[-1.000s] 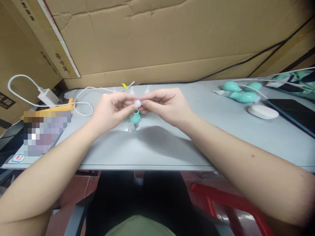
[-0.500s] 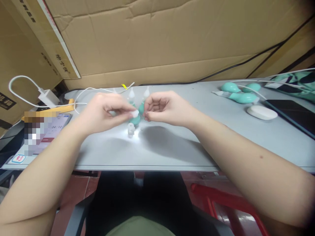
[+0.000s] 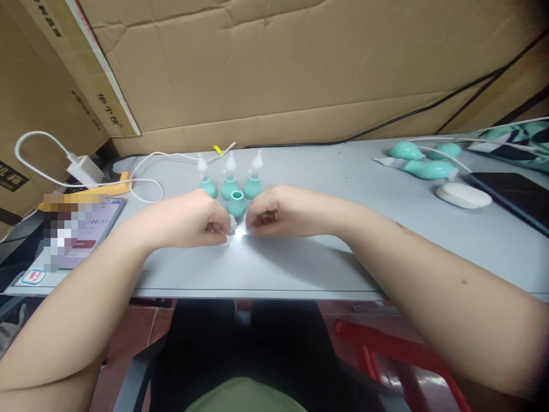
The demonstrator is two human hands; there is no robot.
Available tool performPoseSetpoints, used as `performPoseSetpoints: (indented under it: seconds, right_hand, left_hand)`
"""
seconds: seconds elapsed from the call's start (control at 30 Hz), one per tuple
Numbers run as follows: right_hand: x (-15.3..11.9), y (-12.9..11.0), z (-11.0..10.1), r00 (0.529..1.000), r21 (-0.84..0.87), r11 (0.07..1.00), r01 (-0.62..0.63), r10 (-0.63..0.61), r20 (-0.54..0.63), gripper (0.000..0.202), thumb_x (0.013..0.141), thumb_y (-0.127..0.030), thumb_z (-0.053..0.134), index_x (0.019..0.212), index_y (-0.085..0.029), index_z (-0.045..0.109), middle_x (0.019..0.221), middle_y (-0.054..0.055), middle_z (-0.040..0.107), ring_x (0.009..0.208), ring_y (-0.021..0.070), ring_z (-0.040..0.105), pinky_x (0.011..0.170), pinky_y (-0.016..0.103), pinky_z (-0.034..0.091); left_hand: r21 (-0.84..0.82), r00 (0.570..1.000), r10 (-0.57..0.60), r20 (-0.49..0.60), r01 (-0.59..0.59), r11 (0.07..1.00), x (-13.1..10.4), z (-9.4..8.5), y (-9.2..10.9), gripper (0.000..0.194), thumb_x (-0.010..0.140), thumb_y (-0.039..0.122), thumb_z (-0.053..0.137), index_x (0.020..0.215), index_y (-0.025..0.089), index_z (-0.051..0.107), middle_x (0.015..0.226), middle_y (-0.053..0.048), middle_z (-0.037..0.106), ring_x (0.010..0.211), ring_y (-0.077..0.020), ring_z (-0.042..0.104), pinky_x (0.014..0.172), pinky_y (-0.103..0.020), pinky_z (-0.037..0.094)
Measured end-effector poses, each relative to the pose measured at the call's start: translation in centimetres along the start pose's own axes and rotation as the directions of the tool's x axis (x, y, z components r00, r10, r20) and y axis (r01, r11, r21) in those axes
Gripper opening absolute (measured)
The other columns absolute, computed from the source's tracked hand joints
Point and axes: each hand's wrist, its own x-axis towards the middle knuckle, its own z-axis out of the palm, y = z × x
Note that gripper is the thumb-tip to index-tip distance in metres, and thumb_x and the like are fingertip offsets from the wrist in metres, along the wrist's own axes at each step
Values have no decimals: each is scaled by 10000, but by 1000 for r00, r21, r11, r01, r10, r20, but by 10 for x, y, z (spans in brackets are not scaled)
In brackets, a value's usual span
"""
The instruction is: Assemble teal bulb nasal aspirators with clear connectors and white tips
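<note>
While brown cardboard is rising behind its far edge, the gray table is carrying everything near the hands. A red stool is standing below the near edge, toward the right.

Both hands are reaching over the table's middle, backs upward. The left hand is curling its fingers downward close to the surface; whether they are pinching anything, I cannot tell. The right hand is bending its fingers inward, a short gap from the left, and its grip is also unclear.

Near the right edge, a dark flat device is lying beside a white oval case. A phone is lying by the left edge, with a white charger behind it.

Three teal bulbs with pale pointed tips are standing in a row beyond the hands. Teal bulbs are clustering toward the far right corner. One open-necked teal bulb is standing upright between the hands and the row. Smallest, a clear piece is sitting at the left fingertips, partly hidden.
</note>
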Motion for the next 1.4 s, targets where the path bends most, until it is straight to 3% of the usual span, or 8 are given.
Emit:
performPoseSetpoints:
  seconds: [0.57,0.67,0.87,0.97,1.1,1.17,1.33,1.4]
  right_hand:
    - [4,6,2,998,19,999,-49,48,45,48,894,-258,858,930,-234,878,750,-33,764,664,146,647,630,302,444]
    - [-2,3,-2,987,137,990,35,-13,-159,144,928,-355,842,852,-234,823,647,-43,648,591,137,530,591,329,382]
    - [11,20,-7,578,125,974,190,-8,-816,245,913,-313,892,1129,-258,790,771,-44,575,639,144,440,647,355,376]
    - [29,41,-4,626,148,981,126,37,-779,474,845,-263,957,1269,-260,744,734,-82,500,638,144,438,655,340,383]
    - [38,51,2,755,140,987,76,35,-655,211,991,-236,774,866,-242,604,631,-81,442,601,130,384,630,337,346]
    - [32,45,1,707,112,986,121,-6,-708,268,992,-258,779,840,-255,559,654,-61,498,606,133,419,623,339,368]
    - [8,13,-5,389,-74,963,257,-173,-905,394,1036,-599,817,886,-304,602,811,35,671,683,193,508,618,386,449]
    - [6,3,-2,371,-101,942,321,-223,-902,463,1035,-707,800,907,-301,616,829,37,679,667,182,498,598,378,446]
  left_hand:
    - [23,993,85,-85,-84,996,5,2,2,71,902,213,879,966,240,893,699,25,792,563,-112,682,591,-229,501]
    - [9,965,167,-201,-169,986,4,0,0,49,909,243,899,955,248,884,678,23,772,543,-109,651,573,-240,488]
    - [121,823,282,-493,-256,959,7,2,-8,136,961,389,874,895,270,867,659,7,764,513,-117,597,550,-277,492]
    - [182,770,313,-556,-255,950,11,6,-12,128,981,356,840,902,260,868,693,8,791,511,-105,584,546,-266,480]
    - [210,739,312,-597,-231,950,16,9,-18,75,971,236,806,930,234,869,681,24,756,547,-99,588,575,-254,476]
    - [207,712,303,-633,-222,953,18,9,-21,74,974,219,795,979,219,869,729,17,770,577,-98,600,595,-249,493]
    - [310,580,392,-714,-240,920,22,8,-22,170,1029,338,790,1134,221,854,925,-36,842,743,-149,704,719,-309,589]
    - [355,557,425,-713,-236,905,24,9,-17,284,1037,420,805,1241,225,838,1065,-81,859,917,-206,779,824,-367,643]
